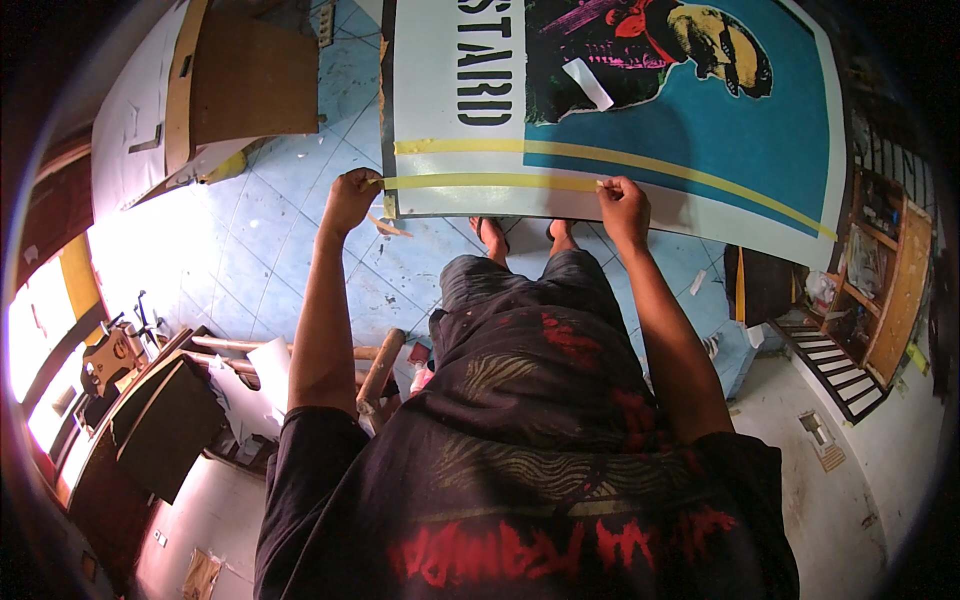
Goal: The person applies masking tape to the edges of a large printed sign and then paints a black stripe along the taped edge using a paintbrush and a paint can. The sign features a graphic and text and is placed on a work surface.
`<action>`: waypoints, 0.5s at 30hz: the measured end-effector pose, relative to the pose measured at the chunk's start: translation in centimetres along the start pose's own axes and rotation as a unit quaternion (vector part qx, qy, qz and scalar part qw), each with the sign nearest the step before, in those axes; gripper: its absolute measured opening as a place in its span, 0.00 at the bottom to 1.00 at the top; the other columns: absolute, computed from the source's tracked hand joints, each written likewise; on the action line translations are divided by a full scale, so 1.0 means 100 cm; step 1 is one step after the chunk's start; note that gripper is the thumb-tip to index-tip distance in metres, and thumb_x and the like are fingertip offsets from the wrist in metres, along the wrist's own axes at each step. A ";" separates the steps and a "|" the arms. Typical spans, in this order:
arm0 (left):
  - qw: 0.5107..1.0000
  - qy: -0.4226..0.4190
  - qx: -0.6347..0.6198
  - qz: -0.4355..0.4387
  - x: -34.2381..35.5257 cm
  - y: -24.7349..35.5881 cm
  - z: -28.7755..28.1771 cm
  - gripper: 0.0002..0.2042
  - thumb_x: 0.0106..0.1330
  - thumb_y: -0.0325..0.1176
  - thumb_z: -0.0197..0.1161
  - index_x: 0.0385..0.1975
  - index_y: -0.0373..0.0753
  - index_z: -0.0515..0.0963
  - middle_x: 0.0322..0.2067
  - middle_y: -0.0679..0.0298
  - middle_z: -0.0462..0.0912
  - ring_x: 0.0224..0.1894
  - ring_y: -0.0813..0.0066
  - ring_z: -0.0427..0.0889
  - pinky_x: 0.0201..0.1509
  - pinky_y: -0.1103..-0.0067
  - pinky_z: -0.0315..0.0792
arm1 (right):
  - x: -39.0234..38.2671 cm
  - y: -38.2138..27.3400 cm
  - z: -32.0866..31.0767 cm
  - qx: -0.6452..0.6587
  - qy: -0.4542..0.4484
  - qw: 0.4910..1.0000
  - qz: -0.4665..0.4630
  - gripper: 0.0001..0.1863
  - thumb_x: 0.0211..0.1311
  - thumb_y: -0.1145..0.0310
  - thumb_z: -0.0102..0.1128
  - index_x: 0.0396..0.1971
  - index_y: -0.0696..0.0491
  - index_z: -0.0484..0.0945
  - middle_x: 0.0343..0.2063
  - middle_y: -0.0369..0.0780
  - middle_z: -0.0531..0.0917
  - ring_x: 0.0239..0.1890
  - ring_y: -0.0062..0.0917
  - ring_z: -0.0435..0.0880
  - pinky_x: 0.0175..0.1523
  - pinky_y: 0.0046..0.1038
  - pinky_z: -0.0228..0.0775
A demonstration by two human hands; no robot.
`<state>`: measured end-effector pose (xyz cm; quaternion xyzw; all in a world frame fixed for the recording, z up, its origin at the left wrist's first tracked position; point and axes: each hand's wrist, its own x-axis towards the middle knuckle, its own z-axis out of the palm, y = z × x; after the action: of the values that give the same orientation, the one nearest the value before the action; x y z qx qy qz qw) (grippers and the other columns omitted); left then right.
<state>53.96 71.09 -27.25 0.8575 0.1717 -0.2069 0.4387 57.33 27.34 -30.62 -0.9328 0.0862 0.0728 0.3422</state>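
A large painted board (700, 130) with a teal field, a white border and a dark figure stands in front of me. A yellow tape strip (490, 182) runs along its lower white border. My left hand (350, 198) pinches the strip's left end at the board's left edge. My right hand (622, 205) pinches the strip further right and holds it against the board. A second yellow tape line (460, 146) lies just above it and runs on slanting to the right.
Blue tiled floor (270, 230) lies below, with my bare feet (520, 236) near the board. A wooden panel (245, 80) leans at upper left. Wooden poles (375, 370) and a dark cabinet (160, 420) are at lower left. Shelving (885, 270) stands at right.
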 end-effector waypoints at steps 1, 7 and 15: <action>1.000 0.000 0.009 0.002 0.000 -0.002 0.000 0.06 0.60 0.29 0.59 0.32 0.34 0.79 0.26 0.65 0.80 0.31 0.81 0.76 0.38 0.81 0.71 | 0.000 0.000 0.000 0.000 0.000 1.000 -0.001 0.09 0.54 0.67 0.65 0.29 0.57 0.79 0.25 0.40 0.83 0.28 0.26 0.83 0.36 0.27 0.73; 1.000 0.012 0.020 0.012 0.004 -0.008 0.001 0.07 0.60 0.30 0.59 0.31 0.32 0.80 0.24 0.62 0.82 0.28 0.81 0.76 0.36 0.80 0.71 | 0.002 0.000 -0.001 0.007 -0.018 1.000 0.012 0.11 0.55 0.62 0.63 0.30 0.55 0.80 0.28 0.43 0.84 0.34 0.37 0.84 0.40 0.35 0.73; 1.000 -0.006 0.022 -0.018 -0.007 -0.004 -0.001 0.06 0.60 0.30 0.59 0.32 0.34 0.79 0.26 0.66 0.80 0.31 0.82 0.75 0.38 0.82 0.70 | -0.008 -0.002 -0.006 -0.004 -0.007 1.000 0.004 0.09 0.54 0.65 0.64 0.29 0.56 0.79 0.26 0.41 0.83 0.30 0.30 0.83 0.38 0.30 0.73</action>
<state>53.19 71.34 -27.14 0.8623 0.1799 -0.2238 0.4172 56.62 27.22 -29.87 -0.9334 0.0869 0.0812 0.3386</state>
